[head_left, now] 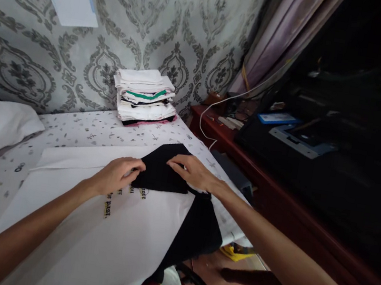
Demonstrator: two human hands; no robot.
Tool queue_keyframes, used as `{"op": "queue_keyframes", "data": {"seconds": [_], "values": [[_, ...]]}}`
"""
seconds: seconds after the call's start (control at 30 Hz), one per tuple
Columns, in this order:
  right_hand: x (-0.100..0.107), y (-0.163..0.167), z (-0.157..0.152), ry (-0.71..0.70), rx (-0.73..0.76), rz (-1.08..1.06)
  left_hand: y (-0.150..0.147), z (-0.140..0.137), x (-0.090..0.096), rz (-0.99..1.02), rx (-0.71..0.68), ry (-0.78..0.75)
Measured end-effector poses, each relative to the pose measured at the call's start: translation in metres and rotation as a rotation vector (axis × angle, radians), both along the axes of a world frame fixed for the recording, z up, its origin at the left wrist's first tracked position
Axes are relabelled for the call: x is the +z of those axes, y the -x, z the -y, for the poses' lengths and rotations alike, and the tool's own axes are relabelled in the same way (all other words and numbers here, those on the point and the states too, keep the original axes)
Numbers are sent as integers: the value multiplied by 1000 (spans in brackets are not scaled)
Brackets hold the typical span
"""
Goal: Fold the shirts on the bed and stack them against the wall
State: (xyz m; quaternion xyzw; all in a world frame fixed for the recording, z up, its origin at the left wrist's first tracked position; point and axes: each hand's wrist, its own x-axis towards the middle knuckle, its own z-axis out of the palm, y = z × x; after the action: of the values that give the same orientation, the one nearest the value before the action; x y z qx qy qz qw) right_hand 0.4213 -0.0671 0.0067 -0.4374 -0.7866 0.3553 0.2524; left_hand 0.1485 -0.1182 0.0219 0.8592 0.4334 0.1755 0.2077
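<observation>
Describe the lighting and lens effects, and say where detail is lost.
Head view: uneven light, the picture's right side sinking to near-black; head view: the black fabric between left hand and right hand shows little texture; head view: apparent wide-angle stretch toward the edges.

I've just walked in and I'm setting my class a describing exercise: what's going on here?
A person is handling a white garment with black parts, laid out on a patterned sheet. One black part lies over the white body, partly covering the printed lettering. The left hand is at that part's edge and the right hand is over it; whether either grips the cloth is unclear. A stack of folded cloth items stands near the wall.
</observation>
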Motion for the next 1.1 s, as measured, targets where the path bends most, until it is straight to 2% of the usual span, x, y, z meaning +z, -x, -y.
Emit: {"op": "queue_keyframes", "data": {"seconds": [0.1, 0.2, 0.3, 0.4, 0.53, 0.63, 0.77, 0.87, 0.97, 1.1], "values": [[-20, 32, -34, -205, -39, 247, -5, -20, -14, 31, 127, -84], [-49, 57, -62, -252, -179, 436, 14, -39, -32, -131, 270, -168], [-75, 63, -78, -342, -216, 558, 58, -43, -43, -302, 472, -25], [-87, 58, -80, -415, -213, 633, 116, -31, -50, -393, 686, 154], [-88, 57, -78, -467, -216, 685, 190, -7, -60, -424, 884, 152], [-85, 57, -77, -490, -226, 667, 228, 12, -63, -352, 862, 64], [-68, 65, -62, -614, -180, 555, 250, 34, -52, -255, 610, -86], [-46, 94, -34, -665, 70, 471, 249, 40, -42, -338, 532, -138], [-28, 136, -8, -645, 289, 558, 240, 37, -35, -523, 533, -186], [-17, 171, 1, -614, 303, 766, 232, 34, -29, -644, 597, -244]]}}
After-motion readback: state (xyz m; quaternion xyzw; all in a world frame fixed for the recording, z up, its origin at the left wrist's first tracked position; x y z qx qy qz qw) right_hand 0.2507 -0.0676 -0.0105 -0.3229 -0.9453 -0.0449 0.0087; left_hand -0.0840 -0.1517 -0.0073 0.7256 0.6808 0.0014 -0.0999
